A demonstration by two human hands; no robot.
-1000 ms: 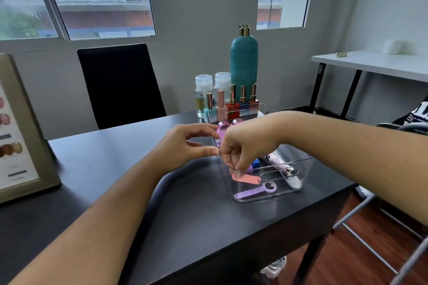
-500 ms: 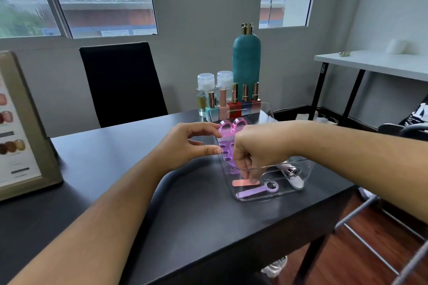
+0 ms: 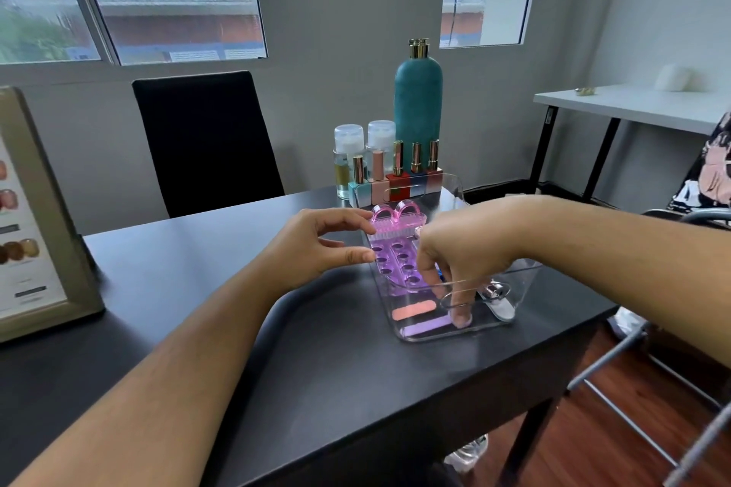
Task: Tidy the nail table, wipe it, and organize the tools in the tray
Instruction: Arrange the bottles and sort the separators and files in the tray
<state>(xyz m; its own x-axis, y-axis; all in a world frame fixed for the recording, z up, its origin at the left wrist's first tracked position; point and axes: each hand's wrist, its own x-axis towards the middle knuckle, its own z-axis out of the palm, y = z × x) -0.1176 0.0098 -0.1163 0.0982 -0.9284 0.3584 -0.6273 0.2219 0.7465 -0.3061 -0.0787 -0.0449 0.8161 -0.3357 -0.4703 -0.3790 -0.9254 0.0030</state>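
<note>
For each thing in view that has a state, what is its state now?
clear tray: on the table, open-topped
left hand: fingertips touch the tray's left wall
right hand: reaches into the tray, fingertip on purple file
purple file: lying flat in the tray
coral file: lying flat beside it
polish bottles: upright, capped
teal bottle: upright, capped

right hand (image 3: 463,261) in tray (image 3: 526,275), left hand (image 3: 316,249) beside
</note>
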